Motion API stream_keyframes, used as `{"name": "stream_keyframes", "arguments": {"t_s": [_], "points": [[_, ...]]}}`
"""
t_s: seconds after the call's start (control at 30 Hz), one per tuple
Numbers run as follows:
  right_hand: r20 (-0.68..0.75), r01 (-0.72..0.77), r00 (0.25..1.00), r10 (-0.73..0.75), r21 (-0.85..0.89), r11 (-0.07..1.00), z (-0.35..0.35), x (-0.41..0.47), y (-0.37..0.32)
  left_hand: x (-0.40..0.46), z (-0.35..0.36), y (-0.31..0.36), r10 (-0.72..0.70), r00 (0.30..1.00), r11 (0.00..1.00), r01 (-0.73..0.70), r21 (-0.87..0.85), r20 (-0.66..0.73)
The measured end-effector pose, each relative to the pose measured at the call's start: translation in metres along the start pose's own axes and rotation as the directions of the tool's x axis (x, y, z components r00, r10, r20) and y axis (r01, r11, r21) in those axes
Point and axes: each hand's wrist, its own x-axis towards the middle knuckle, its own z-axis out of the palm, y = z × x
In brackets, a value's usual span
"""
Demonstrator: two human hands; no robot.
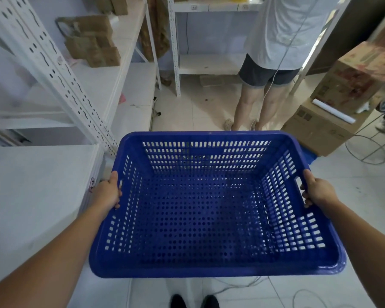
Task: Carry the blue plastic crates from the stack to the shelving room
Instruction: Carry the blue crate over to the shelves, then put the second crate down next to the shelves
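Two hands on one blue crate (209, 207) — that's the whole deal. Left hand (108, 192) has its grip on the left rim, thumb lying along the top edge and fingers curled down over the outside wall. Right hand (317, 190) does the same on the right rim, fingers hooked at the handle slot in that side wall. So both grips are closed tight around the rim, nothing loose about either.

Between the two grips the crate hangs level in the air above the tiled floor (187, 112), with nothing inside it — you can see straight through the perforated bottom and slotted walls. Below the near edge, the tips of the carrier's dark shoes (193, 302) poke into view.

Just outside the left grip is a white shelving unit (53, 70) with punched uprights, and small brown cardboard boxes (93, 44) stacked on a shelf well beyond it. Straight past the far edge of the crate, another person (273, 63) in a grey shirt and dark shorts stands facing a second shelf. Beyond the right grip sit big cardboard cartons (333, 103), one with a white roll (333, 111) lying on top, and a loose cable (276, 290) runs across the floor nearer in.
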Motion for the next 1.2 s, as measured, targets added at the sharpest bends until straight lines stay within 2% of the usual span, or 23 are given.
{"name": "stream_keyframes", "arguments": {"t_s": [0.3,0.37,0.47,0.53,0.6,0.67,0.77,0.83,0.97,1.07,1.2], "points": [[-0.036,0.028,0.999,-0.031,-0.081,0.996,0.001,-0.001,-0.005,0.009,0.003,-0.004,0.027,0.999,1.0,-0.027,-0.004,-0.024],[-0.09,0.017,0.996,-0.025,-0.081,0.997,0.001,-0.001,-0.003,0.01,0.004,-0.005,0.034,0.999,0.999,-0.034,0.004,-0.033],[-0.244,0.072,0.964,-0.109,-0.154,0.985,0.002,-0.008,-0.002,0.01,0.005,-0.006,0.023,0.999,1.0,-0.023,0.004,-0.045],[-0.298,0.088,0.946,-0.13,-0.151,0.985,0.002,-0.02,-0.003,0.006,0.004,-0.007,0.019,0.997,1.0,-0.019,-0.007,-0.075],[-0.252,0.117,0.956,-0.15,-0.141,0.983,0.002,-0.032,0.0,-0.001,0.001,-0.007,0.077,0.982,0.997,-0.074,0.025,-0.174],[-0.179,0.132,0.972,-0.151,-0.114,0.985,-0.002,-0.045,0.01,-0.008,-0.002,-0.007,0.196,0.947,0.979,-0.176,0.1,-0.255],[-0.115,0.141,0.981,-0.156,-0.131,0.981,-0.013,-0.064,0.027,-0.019,-0.004,-0.01,0.372,0.913,0.891,-0.301,0.339,-0.167],[-0.063,0.137,0.987,-0.15,-0.173,0.975,-0.023,-0.078,0.036,-0.032,-0.006,-0.012,0.401,0.911,0.844,-0.326,0.427,-0.098],[-0.007,0.149,0.988,-0.155,-0.239,0.96,-0.044,-0.101,0.051,-0.06,-0.021,-0.018,0.413,0.911,0.806,-0.362,0.468,-0.007],[0.018,0.196,0.98,-0.198,-0.26,0.946,-0.059,-0.117,0.056,-0.085,-0.036,-0.023,0.412,0.911,0.811,-0.363,0.459,-0.007],[0.033,0.322,0.943,-0.332,-0.36,0.876,-0.074,-0.145,0.068,-0.134,-0.05,-0.037,0.453,0.891,0.785,-0.386,0.484,-0.025]]}}
